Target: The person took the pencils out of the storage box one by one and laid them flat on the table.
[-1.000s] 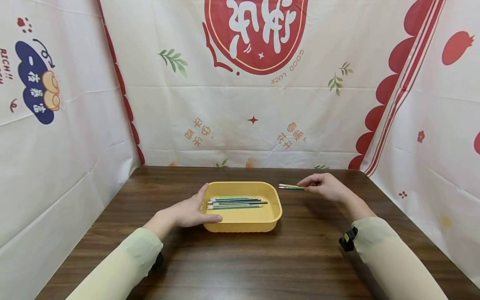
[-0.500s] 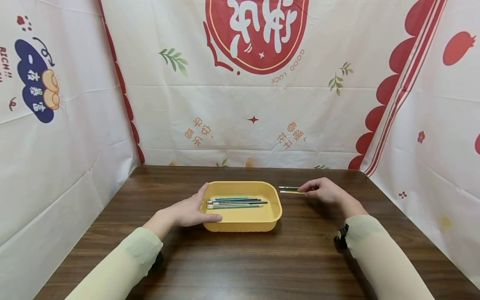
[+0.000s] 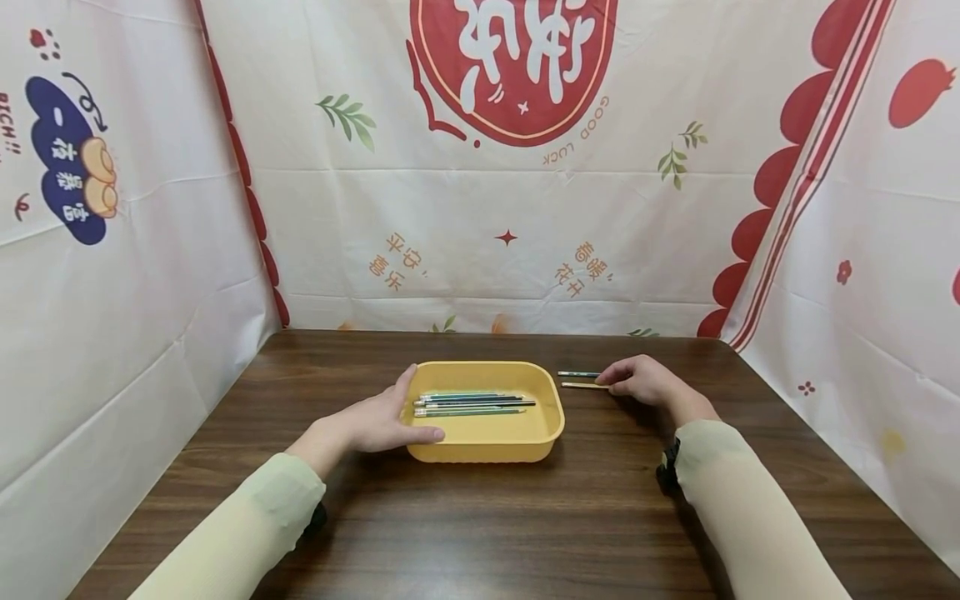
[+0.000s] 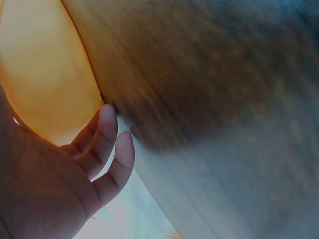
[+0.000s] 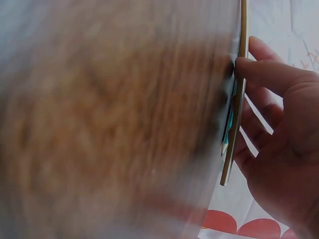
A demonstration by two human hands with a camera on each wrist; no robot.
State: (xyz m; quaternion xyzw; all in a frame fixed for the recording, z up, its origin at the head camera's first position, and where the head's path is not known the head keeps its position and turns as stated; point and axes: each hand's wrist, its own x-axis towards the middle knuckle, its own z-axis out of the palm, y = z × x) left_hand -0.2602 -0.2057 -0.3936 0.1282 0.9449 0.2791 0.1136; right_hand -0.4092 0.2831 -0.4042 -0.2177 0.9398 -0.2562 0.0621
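Observation:
My left hand (image 3: 375, 423) holds the left end of a yellow plastic bin (image 3: 487, 452), thumb over the front rim and index finger at the back corner. Its other fingers curve by the bin's outer wall (image 4: 50, 59) in the left wrist view. Several pencils (image 3: 472, 406) with white ends lie side by side in the bin. To the bin's right, my right hand (image 3: 647, 383) pinches a yellow pencil (image 3: 581, 386) between thumb and fingers, low over the table. A green pencil (image 3: 576, 374) lies just behind, its right end hidden by the fingers.
The dark wood table (image 3: 480, 533) runs under everything. A white printed cloth (image 3: 465, 208) hangs behind it and along both sides, close to the table's back edge.
My right hand has come slightly nearer, bringing the yellow pencil from behind the green one to in front of it. The left hand and the bin stay where they were.

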